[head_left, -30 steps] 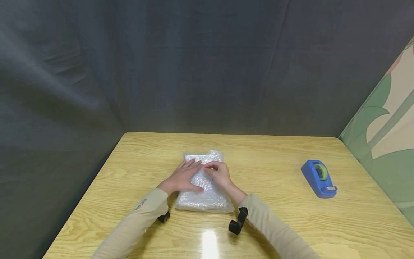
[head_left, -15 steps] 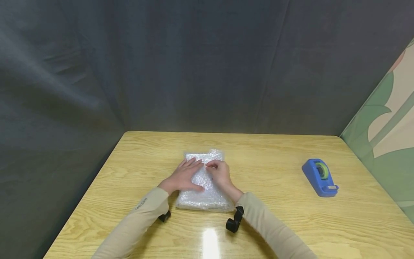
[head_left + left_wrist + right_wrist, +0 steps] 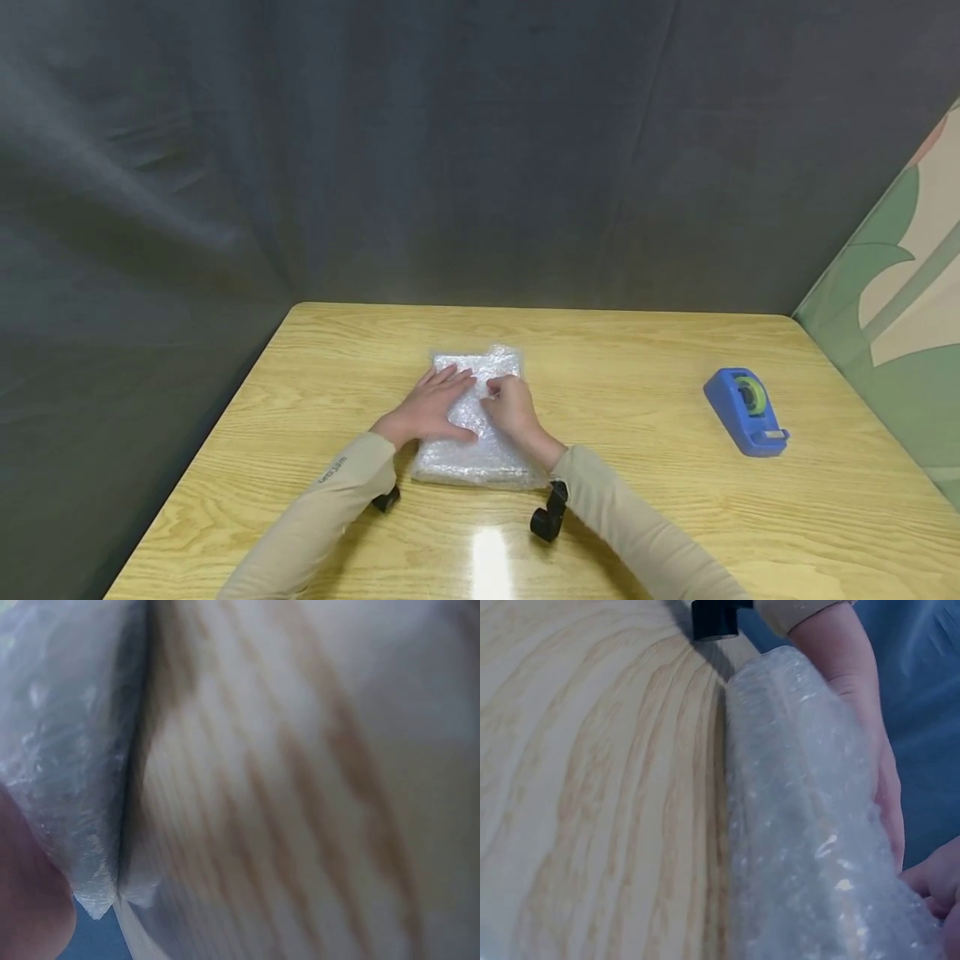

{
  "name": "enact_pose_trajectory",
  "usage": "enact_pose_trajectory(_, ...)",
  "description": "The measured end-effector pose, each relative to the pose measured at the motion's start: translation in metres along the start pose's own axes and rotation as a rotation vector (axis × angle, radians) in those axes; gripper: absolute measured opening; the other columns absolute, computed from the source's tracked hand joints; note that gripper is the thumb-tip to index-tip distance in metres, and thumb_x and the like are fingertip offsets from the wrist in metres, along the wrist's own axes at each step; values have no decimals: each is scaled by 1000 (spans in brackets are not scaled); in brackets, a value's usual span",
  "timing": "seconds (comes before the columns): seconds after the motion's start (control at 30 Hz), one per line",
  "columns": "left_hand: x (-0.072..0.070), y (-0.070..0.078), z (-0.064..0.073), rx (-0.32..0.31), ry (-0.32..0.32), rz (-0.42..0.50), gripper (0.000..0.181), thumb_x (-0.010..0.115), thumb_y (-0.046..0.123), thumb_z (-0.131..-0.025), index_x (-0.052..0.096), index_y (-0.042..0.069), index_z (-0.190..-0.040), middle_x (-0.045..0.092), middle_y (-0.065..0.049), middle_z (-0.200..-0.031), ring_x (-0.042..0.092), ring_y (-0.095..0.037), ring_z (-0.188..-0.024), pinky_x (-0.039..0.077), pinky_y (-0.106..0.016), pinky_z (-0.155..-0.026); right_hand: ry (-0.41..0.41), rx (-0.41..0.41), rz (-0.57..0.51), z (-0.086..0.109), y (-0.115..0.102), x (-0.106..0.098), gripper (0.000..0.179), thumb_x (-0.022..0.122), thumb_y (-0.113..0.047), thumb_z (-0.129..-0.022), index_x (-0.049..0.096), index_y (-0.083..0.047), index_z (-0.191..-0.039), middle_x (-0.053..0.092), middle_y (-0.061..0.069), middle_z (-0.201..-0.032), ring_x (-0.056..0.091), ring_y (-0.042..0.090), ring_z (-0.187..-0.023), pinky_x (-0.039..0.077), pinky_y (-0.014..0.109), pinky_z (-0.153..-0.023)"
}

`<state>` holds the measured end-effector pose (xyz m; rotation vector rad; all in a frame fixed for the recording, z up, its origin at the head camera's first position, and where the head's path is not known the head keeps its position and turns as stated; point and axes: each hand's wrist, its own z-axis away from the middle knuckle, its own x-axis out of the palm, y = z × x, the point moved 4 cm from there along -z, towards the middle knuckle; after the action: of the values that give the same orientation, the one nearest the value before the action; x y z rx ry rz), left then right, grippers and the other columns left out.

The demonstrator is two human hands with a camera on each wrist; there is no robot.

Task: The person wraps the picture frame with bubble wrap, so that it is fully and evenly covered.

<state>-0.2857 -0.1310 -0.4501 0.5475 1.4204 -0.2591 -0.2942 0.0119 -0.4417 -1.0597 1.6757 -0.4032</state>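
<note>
A flat rectangular package in clear bubble wrap (image 3: 459,458) lies on the table. My left hand (image 3: 431,410) rests on its left half, fingers spread and straight, thumb pointing right. On the package's upper right part is my right hand (image 3: 513,408), its fingers curled and the fingertips at the wrap's surface. Whether they pinch anything is hidden. The left wrist view shows the bubble wrap's side (image 3: 67,742) beside a blurred part of my left hand (image 3: 30,885). In the right wrist view, the wrap's edge (image 3: 795,817) stands close, with my right hand (image 3: 941,892) at the lower right.
A blue tape dispenser (image 3: 745,412) with a green-cored roll stands at the right of the wooden table (image 3: 622,375). A dark curtain (image 3: 480,150) hangs behind and at the left. A patterned panel (image 3: 915,333) borders the right side. Black wrist cameras (image 3: 547,518) hang under the sleeves.
My right hand has slid a little to the right over the package, away from the left fingertips, and its fingers look more curled. The left hand stays flat on the wrap.
</note>
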Motion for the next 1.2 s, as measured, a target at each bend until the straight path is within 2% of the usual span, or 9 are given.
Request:
enact_pose_trajectory(0.07, 0, 1, 0, 5, 5, -4, 96, 61, 63, -70, 26, 13, -144, 16, 0, -151, 8, -24, -138, -1, -43, -112, -3, -19, 0, 0, -1, -1, 5, 66, 8, -63, 62, 7, -65, 60, 16, -62, 54, 21, -56, 48, 32, -53)
enact_pose_trajectory(0.17, -1, 2, 1, 9, 6, -7, 96, 61, 62, -70, 26, 12, -144, 17, -1, -151, 9, -25, -138, 0, -44, -112, -13, -15, -13, 0, 0, -1, 11, 67, 8, -63, 56, 6, -61, 54, 12, -57, 45, 15, -51, 42, 26, -48)
enact_pose_trajectory(0.27, -1, 1, 1, 3, -4, -13, 96, 60, 63, -70, 24, 13, -144, 16, -1, -151, 7, -24, -139, -1, -43, -111, -51, 77, -93, 0, 5, -1, 26, 69, 5, -66, 60, 14, -90, 55, 12, -69, 48, 13, -58, 45, 23, -53)
enact_pose_trajectory(0.4, -1, 1, -1, 12, -1, -9, 96, 59, 64, -71, 24, 13, -144, 16, -1, -151, 8, -24, -139, -1, -44, -111, -81, 191, -258, -1, 9, -5, 63, 70, -1, -72, 41, 14, -126, 55, 19, -90, 57, 21, -74, 52, 28, -66)
enact_pose_trajectory(0.5, -1, 2, -1, 22, 4, 2, 96, 60, 64, -71, 26, 12, -144, 17, -3, -151, 8, -26, -138, 0, -45, -111, -81, 106, -259, 0, 9, -12, 54, 70, -3, -73, 48, 11, -121, 57, 21, -97, 58, 28, -84, 52, 35, -74)
enact_pose_trajectory(0.63, -1, 1, -1, 16, -3, 2, 96, 60, 65, -71, 25, 12, -144, 17, -2, -151, 8, -25, -138, 0, -45, -111, -122, -137, -43, 2, 9, -15, 32, 70, -6, -74, 63, 5, -104, 62, 15, -100, 57, 28, -94, 49, 39, -83)
enact_pose_trajectory(0.73, 0, 0, -1, 16, -4, 1, 96, 59, 65, -71, 25, 13, -144, 16, -1, -151, 7, -24, -138, -1, -44, -111, -155, -261, 66, 2, 11, -11, 24, 69, -8, -76, 67, 2, -98, 63, 11, -100, 57, 25, -96, 46, 38, -88)
enact_pose_trajectory(0.97, 1, 0, 0, 15, -4, 4, 96, 59, 65, -71, 24, 14, -144, 16, 0, -151, 7, -23, -139, -2, -44, -111, -179, -278, 83, 2, 11, -3, 19, 66, -8, -79, 68, 4, -94, 65, 15, -99, 58, 28, -97, 46, 41, -90)
enact_pose_trajectory(1.2, 1, -1, 0, 12, 3, 0, 95, 60, 64, -71, 24, 14, -144, 15, -1, -151, 7, -24, -139, -2, -44, -111, -215, -293, 184, 5, 12, 3, 30, 65, -16, -82, 64, 3, -105, 60, 17, -114, 52, 30, -109, 41, 40, -97)
